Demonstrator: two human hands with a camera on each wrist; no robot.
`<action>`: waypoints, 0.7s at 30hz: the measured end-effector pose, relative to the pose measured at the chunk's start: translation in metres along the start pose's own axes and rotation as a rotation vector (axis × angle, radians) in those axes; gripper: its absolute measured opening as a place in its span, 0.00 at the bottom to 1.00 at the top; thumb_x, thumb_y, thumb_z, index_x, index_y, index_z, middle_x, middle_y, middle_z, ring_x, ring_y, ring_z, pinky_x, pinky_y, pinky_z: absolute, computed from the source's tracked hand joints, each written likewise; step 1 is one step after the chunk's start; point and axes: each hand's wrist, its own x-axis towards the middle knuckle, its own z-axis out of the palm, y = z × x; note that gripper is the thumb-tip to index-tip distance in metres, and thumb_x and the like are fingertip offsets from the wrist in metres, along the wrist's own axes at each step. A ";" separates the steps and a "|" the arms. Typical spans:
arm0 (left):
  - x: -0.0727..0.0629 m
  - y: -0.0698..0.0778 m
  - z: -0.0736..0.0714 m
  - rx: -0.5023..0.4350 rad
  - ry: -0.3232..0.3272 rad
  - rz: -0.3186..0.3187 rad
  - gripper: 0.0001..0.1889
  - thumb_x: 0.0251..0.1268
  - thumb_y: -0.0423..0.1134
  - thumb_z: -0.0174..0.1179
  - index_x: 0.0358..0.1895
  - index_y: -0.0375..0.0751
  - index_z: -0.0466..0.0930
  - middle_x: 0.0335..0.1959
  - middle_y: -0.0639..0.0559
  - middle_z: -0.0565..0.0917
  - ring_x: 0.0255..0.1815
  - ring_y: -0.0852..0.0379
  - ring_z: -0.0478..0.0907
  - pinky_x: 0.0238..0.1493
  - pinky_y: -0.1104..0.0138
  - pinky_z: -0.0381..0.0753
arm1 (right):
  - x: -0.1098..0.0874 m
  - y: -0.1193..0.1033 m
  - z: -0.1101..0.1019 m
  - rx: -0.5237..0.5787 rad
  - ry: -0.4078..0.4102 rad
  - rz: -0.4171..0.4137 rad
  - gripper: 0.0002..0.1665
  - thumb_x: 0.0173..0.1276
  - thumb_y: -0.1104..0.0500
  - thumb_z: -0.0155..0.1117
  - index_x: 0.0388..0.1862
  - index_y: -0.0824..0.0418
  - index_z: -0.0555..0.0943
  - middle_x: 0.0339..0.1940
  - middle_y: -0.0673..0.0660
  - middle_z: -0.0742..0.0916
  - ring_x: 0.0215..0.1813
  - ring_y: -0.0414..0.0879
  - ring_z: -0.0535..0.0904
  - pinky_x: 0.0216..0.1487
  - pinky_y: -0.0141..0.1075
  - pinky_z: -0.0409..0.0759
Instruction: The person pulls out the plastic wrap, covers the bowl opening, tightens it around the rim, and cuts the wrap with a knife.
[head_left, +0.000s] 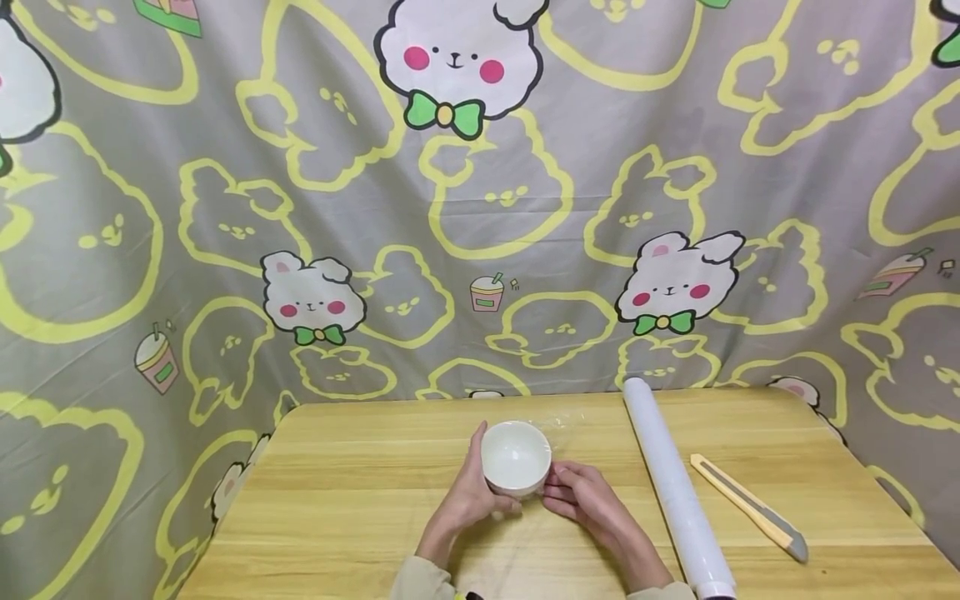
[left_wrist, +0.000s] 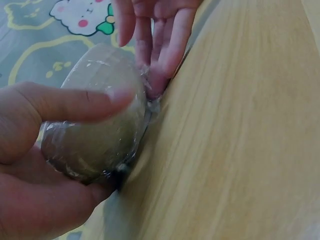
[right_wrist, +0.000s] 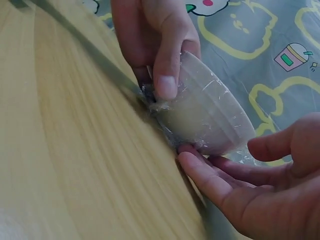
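Note:
A white bowl [head_left: 516,454] is held low over the table, its mouth tilted up. Clear cling film [right_wrist: 200,137] wraps its outside, wrinkled and bunched near the base. My left hand [head_left: 467,493] grips the bowl from the left, its thumb [left_wrist: 85,104] lying across the wrapped outside. At the bowl's right side is my right hand [head_left: 588,500]. In the right wrist view its fingertips [right_wrist: 190,159] touch the film under the bowl, with the fingers stretched out and the thumb apart from them.
To the right, a long roll of cling film [head_left: 675,483] lies across the wooden table [head_left: 337,500]. Beyond it is a yellow and grey utility knife [head_left: 750,508]. A patterned curtain [head_left: 517,208] hangs behind the table and at both sides.

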 end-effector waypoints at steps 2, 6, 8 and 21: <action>0.001 -0.001 0.000 -0.020 -0.009 -0.002 0.74 0.30 0.19 0.82 0.81 0.32 0.36 0.74 0.26 0.62 0.74 0.27 0.60 0.75 0.35 0.49 | 0.000 -0.001 -0.001 -0.005 -0.013 0.000 0.25 0.84 0.63 0.41 0.66 0.85 0.64 0.45 0.59 0.86 0.48 0.46 0.84 0.55 0.43 0.85; 0.002 -0.002 0.002 -0.036 0.010 0.012 0.73 0.31 0.24 0.84 0.81 0.32 0.37 0.73 0.27 0.64 0.72 0.29 0.63 0.75 0.36 0.53 | -0.002 -0.003 -0.001 -0.045 -0.027 -0.010 0.23 0.83 0.63 0.44 0.61 0.85 0.70 0.44 0.60 0.84 0.47 0.46 0.82 0.54 0.41 0.85; 0.002 -0.003 0.003 -0.036 0.027 0.027 0.72 0.31 0.25 0.84 0.81 0.31 0.40 0.72 0.28 0.65 0.71 0.30 0.66 0.74 0.37 0.57 | -0.003 -0.004 -0.001 -0.062 -0.042 -0.009 0.22 0.83 0.63 0.45 0.58 0.84 0.73 0.42 0.60 0.83 0.46 0.46 0.80 0.53 0.40 0.86; 0.003 -0.005 -0.006 -0.052 -0.087 0.075 0.67 0.33 0.26 0.83 0.80 0.33 0.46 0.70 0.33 0.70 0.67 0.37 0.72 0.71 0.41 0.64 | 0.006 -0.002 -0.010 0.212 0.228 -0.075 0.38 0.82 0.53 0.55 0.73 0.77 0.53 0.52 0.66 0.83 0.50 0.47 0.84 0.59 0.42 0.83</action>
